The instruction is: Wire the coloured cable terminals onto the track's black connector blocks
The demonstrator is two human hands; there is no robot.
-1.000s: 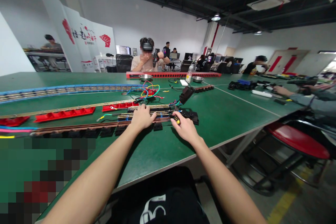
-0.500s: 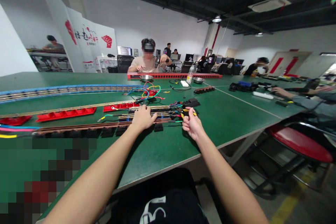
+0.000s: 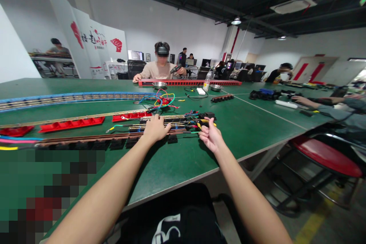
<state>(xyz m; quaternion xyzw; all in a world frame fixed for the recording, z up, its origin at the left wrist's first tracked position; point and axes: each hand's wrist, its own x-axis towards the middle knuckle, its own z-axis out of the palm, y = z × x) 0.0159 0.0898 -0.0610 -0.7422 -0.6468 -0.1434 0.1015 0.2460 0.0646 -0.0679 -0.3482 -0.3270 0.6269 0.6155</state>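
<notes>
My left hand (image 3: pixel 156 127) lies palm down with spread fingers on a row of copper-coloured rods in black holders (image 3: pixel 135 126). To its right, my right hand (image 3: pixel 211 136) is closed at the rods' wired end, its fingers curled round yellow-handled pliers (image 3: pixel 204 122); their jaws are hard to make out among the coloured wires. A black block (image 3: pixel 210 116) sits just beyond that hand. Brown rods on black blocks (image 3: pixel 94 140) run off to the left, behind a green wire with a ring terminal (image 3: pixel 112 127).
Red holders (image 3: pixel 73 124) and a blue curved track (image 3: pixel 71 98) lie at the left. Farther back are a red wired piece (image 3: pixel 164 101), a metal bowl (image 3: pixel 159 85), a bottle (image 3: pixel 206 83) and a long red rail (image 3: pixel 183 82). A person sits opposite, holding a power drill (image 3: pixel 175 69).
My right hand has shifted slightly right, and the black block beyond it has turned a little. The person opposite has lowered the drill and moved a hand to the rail's left end.
</notes>
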